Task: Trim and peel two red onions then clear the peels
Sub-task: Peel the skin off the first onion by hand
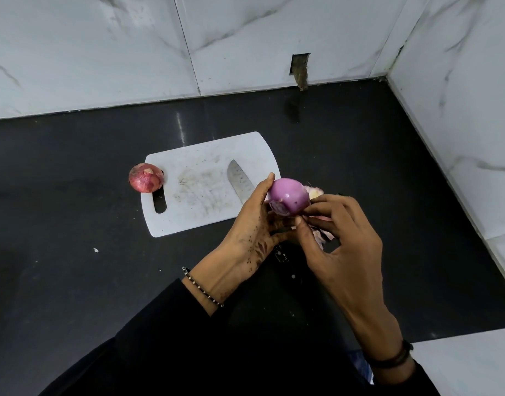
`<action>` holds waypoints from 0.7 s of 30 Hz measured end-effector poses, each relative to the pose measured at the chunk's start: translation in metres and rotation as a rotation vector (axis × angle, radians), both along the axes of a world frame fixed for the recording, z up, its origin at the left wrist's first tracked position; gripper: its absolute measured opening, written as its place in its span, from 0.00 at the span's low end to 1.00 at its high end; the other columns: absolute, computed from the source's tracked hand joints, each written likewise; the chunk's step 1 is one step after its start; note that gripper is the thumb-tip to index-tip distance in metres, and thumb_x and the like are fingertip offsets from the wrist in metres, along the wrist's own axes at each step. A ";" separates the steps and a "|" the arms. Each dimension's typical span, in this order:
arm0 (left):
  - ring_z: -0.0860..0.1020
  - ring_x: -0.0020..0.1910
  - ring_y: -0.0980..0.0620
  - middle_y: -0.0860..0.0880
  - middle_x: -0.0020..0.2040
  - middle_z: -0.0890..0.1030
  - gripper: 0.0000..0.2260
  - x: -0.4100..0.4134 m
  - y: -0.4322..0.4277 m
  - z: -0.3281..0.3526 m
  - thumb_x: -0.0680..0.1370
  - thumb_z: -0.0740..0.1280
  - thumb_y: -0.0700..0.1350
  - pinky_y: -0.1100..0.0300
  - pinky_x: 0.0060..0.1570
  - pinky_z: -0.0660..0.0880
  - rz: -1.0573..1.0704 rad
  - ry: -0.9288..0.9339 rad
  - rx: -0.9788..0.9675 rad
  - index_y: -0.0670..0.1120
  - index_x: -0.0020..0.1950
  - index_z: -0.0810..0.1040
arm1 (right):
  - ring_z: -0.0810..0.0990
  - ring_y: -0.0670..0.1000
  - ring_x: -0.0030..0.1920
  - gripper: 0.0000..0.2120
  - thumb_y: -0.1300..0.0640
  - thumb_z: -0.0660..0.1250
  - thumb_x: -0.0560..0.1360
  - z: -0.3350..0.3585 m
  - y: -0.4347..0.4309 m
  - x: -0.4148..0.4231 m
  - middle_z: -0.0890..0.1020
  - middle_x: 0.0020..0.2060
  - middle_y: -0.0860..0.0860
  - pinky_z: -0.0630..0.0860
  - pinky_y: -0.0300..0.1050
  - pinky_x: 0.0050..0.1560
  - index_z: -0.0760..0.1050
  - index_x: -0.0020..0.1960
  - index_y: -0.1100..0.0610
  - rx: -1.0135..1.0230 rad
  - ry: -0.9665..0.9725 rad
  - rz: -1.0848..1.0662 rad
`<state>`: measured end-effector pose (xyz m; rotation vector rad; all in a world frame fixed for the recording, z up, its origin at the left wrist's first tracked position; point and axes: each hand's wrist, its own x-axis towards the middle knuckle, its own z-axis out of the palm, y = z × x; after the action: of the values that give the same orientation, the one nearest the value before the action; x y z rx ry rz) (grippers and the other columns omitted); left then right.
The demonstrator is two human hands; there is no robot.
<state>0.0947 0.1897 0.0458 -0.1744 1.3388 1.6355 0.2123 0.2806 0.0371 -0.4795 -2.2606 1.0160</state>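
Trouble could start at the left, where the unpeeled round red onion [146, 178] is perched on the edge of the white plastic cutting board [199, 215] beside its handle slot: with a nudge it could be sent rolling over the black bench [74, 252]. Farther right, the steel knife blade [239, 181] lies on the board, partly hidden behind the hands, so a lowered wrist might be nicked. The glossy peeled purple onion [288, 197], held in the air over the board's right corner, could be squeezed loose. It is cradled by the curled left hand [252, 227], one finger over its top, while its underside is pinched by the right hand [342, 238]; pale papery peels [321, 237] lie beneath.
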 end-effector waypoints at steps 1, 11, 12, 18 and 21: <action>0.84 0.45 0.49 0.40 0.58 0.83 0.31 0.000 0.000 0.000 0.79 0.61 0.64 0.54 0.48 0.81 0.001 0.000 0.013 0.42 0.72 0.73 | 0.81 0.47 0.53 0.08 0.60 0.73 0.75 0.000 0.001 0.001 0.78 0.54 0.47 0.81 0.41 0.53 0.81 0.53 0.60 0.005 0.005 0.000; 0.84 0.55 0.43 0.39 0.57 0.84 0.27 -0.002 -0.002 -0.002 0.83 0.55 0.62 0.48 0.63 0.77 -0.043 0.157 -0.040 0.43 0.71 0.72 | 0.81 0.47 0.52 0.06 0.58 0.70 0.76 -0.001 0.009 0.005 0.80 0.51 0.46 0.81 0.48 0.54 0.81 0.51 0.59 0.056 0.022 -0.010; 0.84 0.55 0.44 0.40 0.58 0.84 0.27 -0.001 -0.001 -0.001 0.82 0.55 0.62 0.49 0.63 0.78 -0.061 0.174 -0.038 0.44 0.70 0.73 | 0.81 0.47 0.52 0.06 0.58 0.70 0.76 -0.001 0.009 0.005 0.80 0.51 0.46 0.81 0.47 0.54 0.81 0.51 0.59 0.054 0.019 -0.009; 0.84 0.56 0.48 0.45 0.56 0.84 0.29 0.000 0.001 -0.002 0.77 0.61 0.66 0.47 0.64 0.77 -0.154 0.326 -0.018 0.44 0.62 0.79 | 0.81 0.45 0.52 0.06 0.59 0.71 0.75 0.001 0.007 0.005 0.79 0.51 0.44 0.80 0.43 0.56 0.81 0.52 0.58 0.050 0.016 -0.013; 0.84 0.56 0.47 0.44 0.57 0.84 0.31 -0.002 -0.002 -0.002 0.75 0.62 0.67 0.45 0.64 0.77 -0.204 0.341 -0.032 0.44 0.66 0.78 | 0.81 0.46 0.53 0.07 0.57 0.70 0.76 0.003 0.008 0.007 0.80 0.51 0.45 0.80 0.42 0.57 0.81 0.52 0.58 0.036 0.021 -0.017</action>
<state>0.0926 0.1879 0.0436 0.2264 1.5828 1.5149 0.2190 0.2889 0.0397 -0.4700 -2.2482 0.9659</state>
